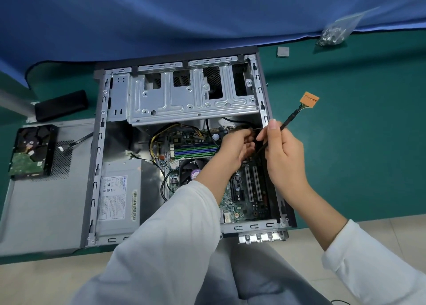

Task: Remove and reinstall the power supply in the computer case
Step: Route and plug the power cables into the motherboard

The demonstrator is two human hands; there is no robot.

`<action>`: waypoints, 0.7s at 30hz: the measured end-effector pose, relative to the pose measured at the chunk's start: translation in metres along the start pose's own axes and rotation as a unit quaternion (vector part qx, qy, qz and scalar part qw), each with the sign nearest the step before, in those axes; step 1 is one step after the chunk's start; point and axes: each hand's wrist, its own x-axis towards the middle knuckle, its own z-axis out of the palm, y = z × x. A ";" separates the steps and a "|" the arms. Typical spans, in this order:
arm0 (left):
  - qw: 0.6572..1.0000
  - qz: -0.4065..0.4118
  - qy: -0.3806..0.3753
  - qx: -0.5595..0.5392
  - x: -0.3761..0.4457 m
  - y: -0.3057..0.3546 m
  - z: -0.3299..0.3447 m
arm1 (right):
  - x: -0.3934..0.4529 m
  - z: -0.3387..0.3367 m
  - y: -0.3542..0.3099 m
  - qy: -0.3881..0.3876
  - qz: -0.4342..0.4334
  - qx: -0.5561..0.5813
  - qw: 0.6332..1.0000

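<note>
Cable (274, 139) with orange connector (309, 100) is pinched in the right hand (282, 153); left hand (236, 148) grips wires beside it. Power supply (118, 195) sits seated in the case (101, 129); leads should be eased clear, never yanked.

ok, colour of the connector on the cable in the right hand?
Orange connector, clearest in the head view.

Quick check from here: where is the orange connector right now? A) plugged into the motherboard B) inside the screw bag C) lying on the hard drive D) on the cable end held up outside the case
D: the orange connector sits on the end of the black cable gripped by the right hand, beyond the computer case wall, over the green mat.
</note>
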 end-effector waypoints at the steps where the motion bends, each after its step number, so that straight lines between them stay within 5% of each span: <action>1: 0.993 -0.061 -0.019 -0.098 -0.001 0.002 0.001 | 0.000 0.000 0.000 0.000 0.001 0.001 1.000; 4: 0.948 -0.161 -0.039 -0.272 -0.001 0.005 0.003 | 0.000 0.000 0.000 0.001 0.003 0.005 1.000; 13: 0.837 -0.249 -0.118 -0.472 -0.002 0.010 -0.003 | 0.000 -0.001 -0.002 0.001 -0.012 0.018 1.000; 15: 0.847 -0.244 -0.104 -0.461 -0.007 0.009 -0.002 | 0.000 -0.001 0.000 -0.002 -0.016 0.006 1.000; 21: 0.970 -0.087 -0.057 -0.221 -0.011 0.002 0.008 | 0.000 -0.002 0.002 -0.017 -0.013 0.004 1.000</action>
